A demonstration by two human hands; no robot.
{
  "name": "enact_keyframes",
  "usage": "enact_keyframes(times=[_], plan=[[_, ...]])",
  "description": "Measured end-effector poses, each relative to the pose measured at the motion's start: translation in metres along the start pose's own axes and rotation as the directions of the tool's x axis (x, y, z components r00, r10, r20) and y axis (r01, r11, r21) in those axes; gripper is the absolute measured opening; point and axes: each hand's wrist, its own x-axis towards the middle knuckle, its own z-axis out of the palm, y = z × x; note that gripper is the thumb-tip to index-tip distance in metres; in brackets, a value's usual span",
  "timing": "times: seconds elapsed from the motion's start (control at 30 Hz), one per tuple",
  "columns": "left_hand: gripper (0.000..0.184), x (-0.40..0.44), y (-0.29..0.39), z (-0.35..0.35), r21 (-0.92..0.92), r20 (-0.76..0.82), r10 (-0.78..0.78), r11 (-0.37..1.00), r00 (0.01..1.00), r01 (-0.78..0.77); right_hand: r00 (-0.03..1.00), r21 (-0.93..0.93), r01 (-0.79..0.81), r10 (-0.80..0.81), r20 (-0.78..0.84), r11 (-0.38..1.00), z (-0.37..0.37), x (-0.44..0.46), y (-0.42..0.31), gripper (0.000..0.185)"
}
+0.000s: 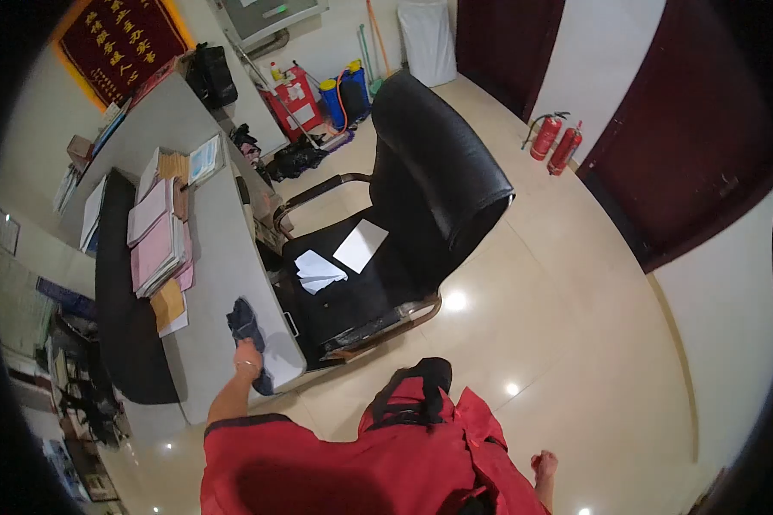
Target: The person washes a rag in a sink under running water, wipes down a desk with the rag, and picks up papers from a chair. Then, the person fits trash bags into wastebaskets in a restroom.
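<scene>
My left hand (248, 355) is closed on a dark blue-grey cloth (244, 321), pressed on the grey desk top (219, 249) near its front corner. Part of the cloth hangs out below the hand. Farther along the desk lies a stack of pink and white papers (156, 232), with a brown envelope (168, 304) at its near end. My right hand (544, 464) is low at the right, beside my red clothing, with its fingers curled in; whether anything is inside them is too small to tell.
A black armchair (442, 154) stands against the desk, with white papers (361, 245) on its seat. Two red fire extinguishers (547, 136) stand by the wall. Behind the chair are a red box (295, 103), a blue sprayer (345, 94), a mop and black bags (295, 161).
</scene>
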Motion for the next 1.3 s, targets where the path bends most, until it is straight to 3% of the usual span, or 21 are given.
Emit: enact_keyframes(times=[0.07,0.13,0.2,0.3,0.37,0.4,0.47,0.53,0.57,0.6,0.67,0.7,0.77,0.8,0.87,0.97,1.03,1.07,1.1,1.17,1.3], plan=[[0.027,-0.026,0.04,0.036,-0.083,-0.213,0.324,0.934,0.922,-0.347,0.999,-0.024,-0.016,0.017,0.046,1.0,0.028,0.039,-0.079,0.013],[0.03,-0.081,0.142,-0.016,-0.312,-0.095,0.374,0.869,0.922,-0.385,0.987,-0.111,0.072,-0.054,0.154,0.991,0.05,0.094,-0.129,0.015],[0.03,-0.098,0.204,0.002,-0.426,-0.131,0.481,0.762,0.867,-0.487,0.956,-0.173,0.157,-0.105,0.275,0.972,0.079,0.139,-0.173,0.016],[0.033,-0.091,0.283,0.04,-0.502,-0.056,0.607,0.669,0.793,-0.548,0.931,-0.27,0.222,-0.121,0.344,0.937,0.115,0.165,-0.242,0.019],[0.036,-0.092,0.327,0.045,-0.455,0.244,0.71,0.685,0.66,-0.569,0.934,-0.307,0.188,-0.072,0.351,0.933,0.117,0.172,-0.268,0.019],[0.036,-0.09,0.347,0.055,-0.471,0.231,0.723,0.669,0.651,-0.575,0.923,-0.345,0.195,-0.053,0.381,0.918,0.121,0.174,-0.292,0.018],[0.039,-0.077,0.377,0.07,-0.439,0.52,0.647,0.763,0.558,-0.475,0.933,-0.407,0.153,0.005,0.361,0.901,0.114,0.185,-0.322,0.018],[0.039,-0.074,0.407,0.034,-0.485,0.574,0.637,0.771,0.514,-0.413,0.939,-0.404,0.163,-0.016,0.343,0.9,0.096,0.207,-0.33,0.019],[0.04,-0.07,0.42,0.021,-0.527,0.616,0.625,0.779,0.479,-0.34,0.965,-0.33,0.083,0.006,0.262,0.94,0.086,0.224,-0.329,0.014],[0.041,-0.065,0.421,0.041,-0.581,0.518,0.698,0.711,0.495,-0.396,0.981,-0.258,0.016,0.034,0.191,0.966,0.083,0.241,-0.33,0.013],[0.04,-0.062,0.425,0.103,-0.574,0.392,0.751,0.651,0.531,-0.497,0.987,-0.265,0.049,-0.006,0.16,0.963,0.078,0.251,-0.344,0.016],[0.04,-0.067,0.436,0.106,-0.587,0.392,0.723,0.673,0.569,-0.45,0.987,-0.291,0.03,0.018,0.162,0.956,0.08,0.267,-0.353,0.016],[0.039,-0.078,0.469,0.089,-0.436,0.608,0.552,0.833,0.571,-0.342,0.975,-0.395,-0.032,0.116,0.189,0.918,0.091,0.31,-0.365,0.016],[0.03,-0.092,0.49,0.075,-0.487,0.499,0.484,0.843,0.719,-0.23,0.966,-0.444,-0.046,0.153,0.207,0.895,0.101,0.336,-0.376,0.016],[0.03,-0.105,0.522,0.096,-0.573,0.487,0.385,0.818,0.784,-0.046,0.948,-0.544,-0.029,0.195,0.25,0.838,0.13,0.386,-0.413,0.016],[0.031,-0.106,0.59,0.114,-0.645,0.523,0.254,0.742,0.814,0.183,0.914,-0.665,0.132,0.169,0.368,0.735,0.186,0.489,-0.495,0.018],[0.032,-0.097,0.635,0.113,-0.677,0.53,0.174,0.677,0.83,0.29,0.848,-0.733,0.39,0.092,0.522,0.557,0.239,0.588,-0.56,0.019],[0.032,-0.091,0.655,0.109,-0.697,0.527,0.133,0.632,0.839,0.338,0.882,-0.458,0.22,0.024,0.47,0.861,0.294,0.539,-0.637,0.019],[0.032,-0.084,0.672,0.106,-0.714,0.524,0.092,0.59,0.847,0.377,0.847,-0.559,0.395,-0.053,0.529,0.729,0.34,0.547,-0.681,0.017],[0.033,-0.075,0.698,0.098,-0.721,0.546,0.045,0.532,0.836,0.443,0.658,-0.352,0.613,-0.211,0.723,0.707,0.415,0.574,-0.743,0.017],[0.036,-0.038,0.734,0.083,-0.713,0.594,-0.043,0.434,0.804,0.55,0.552,-0.324,0.691,-0.182,0.814,0.647,0.6,0.529,-0.839,0.02]])
